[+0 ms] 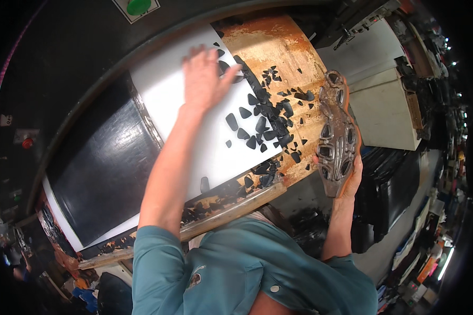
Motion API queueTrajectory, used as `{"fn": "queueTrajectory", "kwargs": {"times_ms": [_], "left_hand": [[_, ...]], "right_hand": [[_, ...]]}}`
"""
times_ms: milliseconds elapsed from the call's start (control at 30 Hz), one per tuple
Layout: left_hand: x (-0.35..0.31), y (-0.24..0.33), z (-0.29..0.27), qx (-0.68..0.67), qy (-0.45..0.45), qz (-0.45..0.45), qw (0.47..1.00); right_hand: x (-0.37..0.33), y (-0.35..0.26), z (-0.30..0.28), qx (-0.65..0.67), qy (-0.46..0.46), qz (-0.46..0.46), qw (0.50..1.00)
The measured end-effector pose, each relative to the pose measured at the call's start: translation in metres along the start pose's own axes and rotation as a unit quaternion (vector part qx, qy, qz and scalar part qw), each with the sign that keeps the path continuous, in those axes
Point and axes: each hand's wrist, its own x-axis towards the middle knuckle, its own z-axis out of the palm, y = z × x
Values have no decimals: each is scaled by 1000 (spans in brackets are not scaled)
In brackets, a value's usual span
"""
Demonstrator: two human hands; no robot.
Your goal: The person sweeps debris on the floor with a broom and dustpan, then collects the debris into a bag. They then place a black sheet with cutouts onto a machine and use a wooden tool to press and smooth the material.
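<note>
clutching a brown, sole-shaped metal frame (337, 134) that juts beyond it, here's the right grip (354, 177); fingers apart, the left grip (203, 79) is blurred over a smooth white sheet (163, 84), small flat black pieces (268, 112) to its right!

On the board (163, 76), a sheet (105, 163) lies left and pieces (261, 125) right, continuing onto the surface (270, 42). The left hand (202, 79) is over the board; right of the pieces, the right hand (355, 178) holds a die (335, 128).
</note>
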Motion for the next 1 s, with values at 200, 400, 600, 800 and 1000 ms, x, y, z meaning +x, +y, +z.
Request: {"fn": "queueTrajectory", "kwargs": {"times_ms": [200,400,600,800,1000], "left_hand": [[-47,99,5,-84,-150,142,975],[-159,70,-65,-161,-80,49,982],[-175,103,-40,-116,-80,12,990],[-136,153,-11,-300,-116,127,938],[-212,60,-94,-303,45,97,947]], "right_hand": [[1,7,3,-29,13,5,999],[0,12,-1,19,26,1,999],[2,11,-7,61,-15,6,998],[13,4,-19,43,-103,32,993],[14,-7,-5,11,-122,68,990]]}}
